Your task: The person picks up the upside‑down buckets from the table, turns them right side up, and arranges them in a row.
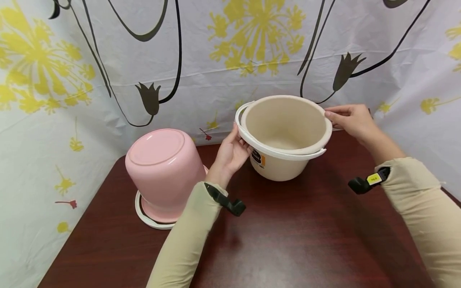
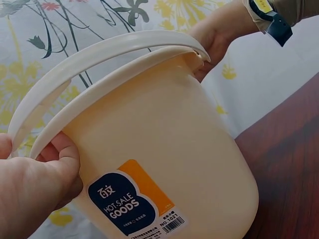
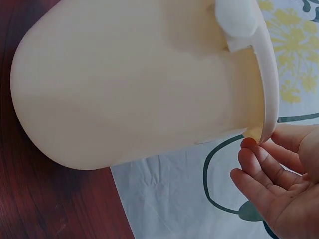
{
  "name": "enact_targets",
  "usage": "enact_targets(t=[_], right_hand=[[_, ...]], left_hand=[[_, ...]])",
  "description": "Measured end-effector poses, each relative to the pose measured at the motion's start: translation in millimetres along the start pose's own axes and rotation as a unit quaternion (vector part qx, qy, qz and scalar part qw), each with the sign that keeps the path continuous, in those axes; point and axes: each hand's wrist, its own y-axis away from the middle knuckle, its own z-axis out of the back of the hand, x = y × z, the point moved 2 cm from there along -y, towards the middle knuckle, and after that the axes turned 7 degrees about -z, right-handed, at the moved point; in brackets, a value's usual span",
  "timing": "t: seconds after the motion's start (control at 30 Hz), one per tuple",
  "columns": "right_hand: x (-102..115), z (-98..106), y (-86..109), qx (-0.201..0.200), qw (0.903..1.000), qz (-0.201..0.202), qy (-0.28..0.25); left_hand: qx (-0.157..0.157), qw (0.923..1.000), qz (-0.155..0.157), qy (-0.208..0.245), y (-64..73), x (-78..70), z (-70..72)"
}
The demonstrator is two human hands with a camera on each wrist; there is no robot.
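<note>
A cream bucket (image 1: 281,170) stands upright, its mouth facing up, at the back of the table. Its white handle (image 1: 264,149) lies lowered along the near side of the rim. On the left, my left hand (image 1: 232,152) grips the rim, with fingers curled under it in the left wrist view. A dark blue and orange label (image 2: 134,204) is on the wall near that hand. Across the bucket, my right hand (image 1: 354,120) pinches the rim between thumb and fingers, as the right wrist view also shows. Whether the base touches the table cannot be told.
A pink bucket (image 1: 165,172) sits upside down at the left of the dark red table (image 1: 288,240), its white handle (image 1: 149,222) lying around its rim. A white curtain (image 1: 194,48) with yellow flowers hangs close behind and along the left side.
</note>
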Motion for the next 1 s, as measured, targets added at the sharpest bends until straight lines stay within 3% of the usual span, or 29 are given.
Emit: enact_targets(t=[0.3,0.6,1.0], right_hand=[[-5.9,-3.5,-6.4,-0.003,0.9985,-0.004,-0.054],[-5.3,-7.1,-15.5,-0.020,0.9996,-0.019,0.009],[-3.2,-7.4,-18.5,-0.021,0.9996,-0.017,-0.007]], left_hand=[[-0.026,0.9995,0.008,0.016,-6.2,1.4,-0.8],[-0.079,0.9964,0.012,0.027,-17.1,-0.4,1.9],[-0.083,0.9954,0.024,0.041,-20.7,-2.8,7.4]])
